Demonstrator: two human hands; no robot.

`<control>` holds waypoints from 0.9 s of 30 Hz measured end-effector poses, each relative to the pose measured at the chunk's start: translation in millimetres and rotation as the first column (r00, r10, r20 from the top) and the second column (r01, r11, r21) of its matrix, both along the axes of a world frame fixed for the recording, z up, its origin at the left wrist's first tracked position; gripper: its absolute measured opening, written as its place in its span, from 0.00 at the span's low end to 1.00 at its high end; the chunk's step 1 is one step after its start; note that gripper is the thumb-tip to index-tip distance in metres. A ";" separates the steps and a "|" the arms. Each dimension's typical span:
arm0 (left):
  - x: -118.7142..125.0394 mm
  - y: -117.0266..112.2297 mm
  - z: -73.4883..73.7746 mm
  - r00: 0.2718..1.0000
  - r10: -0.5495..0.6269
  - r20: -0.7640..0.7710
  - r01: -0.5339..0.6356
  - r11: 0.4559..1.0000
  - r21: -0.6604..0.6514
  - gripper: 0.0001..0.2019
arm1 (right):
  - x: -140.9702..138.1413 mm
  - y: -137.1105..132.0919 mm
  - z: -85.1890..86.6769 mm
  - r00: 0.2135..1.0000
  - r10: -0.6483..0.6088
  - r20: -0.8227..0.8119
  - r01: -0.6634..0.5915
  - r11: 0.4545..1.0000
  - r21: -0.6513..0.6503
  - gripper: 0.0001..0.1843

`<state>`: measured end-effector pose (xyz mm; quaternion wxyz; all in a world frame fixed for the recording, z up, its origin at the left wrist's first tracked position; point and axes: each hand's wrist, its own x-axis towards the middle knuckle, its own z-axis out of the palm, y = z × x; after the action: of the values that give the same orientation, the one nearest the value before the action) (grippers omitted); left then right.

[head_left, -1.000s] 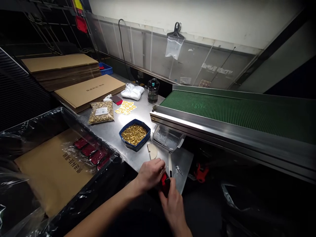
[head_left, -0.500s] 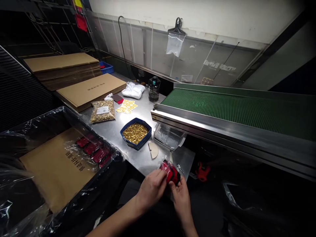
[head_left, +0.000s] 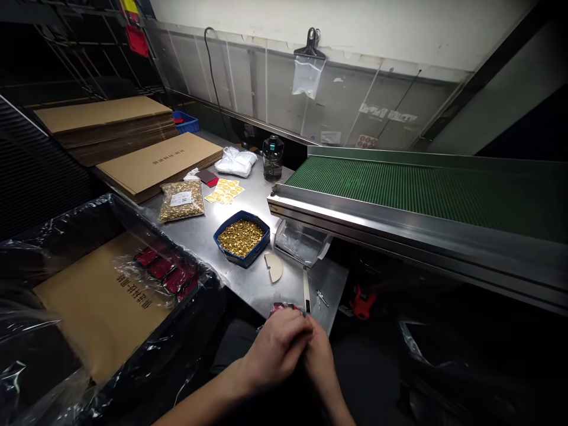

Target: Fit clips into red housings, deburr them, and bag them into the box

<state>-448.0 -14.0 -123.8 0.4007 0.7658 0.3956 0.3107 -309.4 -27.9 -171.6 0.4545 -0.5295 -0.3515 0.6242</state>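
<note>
Inspection by remote head view, landmark: the open blue angular tray (head_left: 242,265) of small gold-coloured pieces on the bare metal desk (head_left: 205,234).

I find the left grip (head_left: 278,343), a bare hand, on the near side of the tray and to its right. Its fingers are curled closed around a red-and-black packet in clear plastic wrap (head_left: 284,306). Only the packet's far end shows, just beyond the left knuckles and pointing toward the tray side; the remainder is covered by the hand. The right grip (head_left: 322,355) is pressed against the left, farther right of the tray. Its fingers are largely hidden, so I cannot tell how far they are closed or whether they bear on the packet. I also cannot tell whether the packet touches the desk.

Between tray and packet I note a cream half-round flat piece (head_left: 275,268). Right of the tray, on the near side, lie a slim white-and-black tool (head_left: 306,289) and small silver metal items (head_left: 322,299). Left of the tray stands a black-plastic-lined bin (head_left: 208,283), with dark red wrapped packets (head_left: 166,267) inside; beyond the tray's far left lies a clear bag of gold-coloured pieces (head_left: 177,212).
</note>
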 end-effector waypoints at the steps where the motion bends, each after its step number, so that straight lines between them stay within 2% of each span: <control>1: -5.6 3.6 -0.3 0.999 -0.047 -0.011 0.047 0.999 0.008 0.07 | 1.5 0.1 2.4 1.000 0.024 -0.007 -0.025 0.999 -0.021 0.16; 2: -11.8 6.5 -1.5 0.995 -0.102 -0.011 0.102 0.995 -0.011 0.09 | 3.4 -0.3 4.9 0.999 0.049 -0.021 -0.050 0.998 -0.046 0.18; 5: -30.3 9.5 -11.8 0.971 -0.204 0.126 0.226 0.952 -0.204 0.31 | 11.7 -6.6 14.0 0.989 0.121 -0.091 -0.133 0.980 -0.145 0.25; 7: -40.2 6.6 -23.8 0.946 -0.110 0.306 0.233 0.886 -0.402 0.37 | 18.7 -14.5 22.1 0.971 0.213 -0.107 -0.230 0.957 -0.178 0.27; 9: -48.2 0.9 -37.3 0.895 0.036 0.445 0.252 0.782 -0.570 0.40 | 26.0 -22.0 32.5 0.912 0.409 0.038 -0.404 0.909 -0.107 0.25; 11: -55.5 -6.5 -48.7 0.838 0.101 0.537 0.341 0.670 -0.659 0.45 | 32.8 -25.1 44.9 0.762 0.556 0.332 -0.579 0.814 -0.034 0.17; 12: -59.0 -10.6 -52.9 0.817 0.096 0.569 0.395 0.626 -0.672 0.46 | 36.1 -24.3 51.4 0.679 0.566 0.468 -0.632 0.775 -0.020 0.13; 14: -65.3 -18.6 -58.6 0.783 0.059 0.619 0.491 0.553 -0.673 0.48 | 43.1 -18.3 63.5 0.587 0.520 0.620 -0.658 0.753 -0.009 0.04; 16: -69.7 -25.4 -61.9 0.756 0.026 0.655 0.560 0.494 -0.665 0.48 | 51.1 -9.4 72.5 0.570 0.453 0.685 -0.651 0.758 0.041 0.04; 18: -71.4 -30.2 -64.6 0.716 0.021 0.698 0.626 0.424 -0.655 0.51 | 59.0 -2.4 77.1 0.600 0.348 0.720 -0.604 0.788 0.122 0.08; 20: -70.9 -33.1 -67.7 0.683 0.042 0.729 0.669 0.366 -0.647 0.54 | 63.6 -0.8 78.0 0.665 0.233 0.709 -0.493 0.850 0.183 0.12; 22: -69.3 -35.1 -70.9 0.663 0.087 0.744 0.688 0.322 -0.651 0.54 | 61.7 -4.6 76.6 0.711 0.224 0.667 -0.465 0.861 0.205 0.14; 23: -68.6 -36.0 -72.3 0.657 0.110 0.746 0.690 0.311 -0.654 0.53 | 57.8 -7.7 75.1 0.699 0.270 0.662 -0.516 0.831 0.207 0.20; 24: -68.1 -37.0 -73.6 0.655 0.131 0.744 0.689 0.301 -0.659 0.51 | 51.9 -11.1 73.2 0.658 0.327 0.679 -0.599 0.773 0.209 0.31; 25: -68.1 -37.9 -74.7 0.654 0.149 0.742 0.687 0.295 -0.664 0.50 | 44.4 -14.4 70.6 0.590 0.375 0.715 -0.691 0.693 0.207 0.43; 26: -68.4 -38.7 -75.6 0.653 0.162 0.740 0.683 0.295 -0.668 0.49 | 36.0 -17.3 67.3 0.520 0.392 0.759 -0.762 0.613 0.205 0.48; 27: -69.0 -39.0 -76.4 0.655 0.166 0.737 0.680 0.296 -0.671 0.49 | 27.1 -19.7 63.4 0.468 0.377 0.799 -0.804 0.557 0.208 0.47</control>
<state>-517.0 -53.0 -200.2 0.9224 0.2744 0.1699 0.2122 -282.3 -47.7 -108.2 0.1649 -0.3892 -0.8257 0.3735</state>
